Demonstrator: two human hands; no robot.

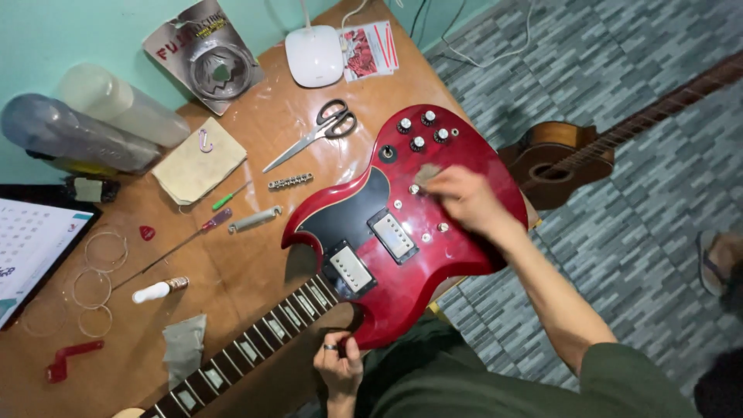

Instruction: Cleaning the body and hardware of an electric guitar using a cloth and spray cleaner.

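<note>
near the viewer, the left hand (338,362) closes its grip on the lower edge of a red electric guitar (464,255) lying on the wooden bench (240,271). farther, the right hand (463,197) presses a small grey cloth (426,172) to the body, grip pinching it. scissors (321,130) lie beyond.

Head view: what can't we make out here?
- Guitar headstock: cut off by the bottom-left edge.
- Cloth under the right hand: motion-blurred, mostly covered by the fingers.
- Left hand palm: hidden behind the guitar's lower horn.
- Second guitar on the floor: body partly hidden by the red one, neck cut off by the right edge.
- Tablet: cut off by the left edge.
</note>
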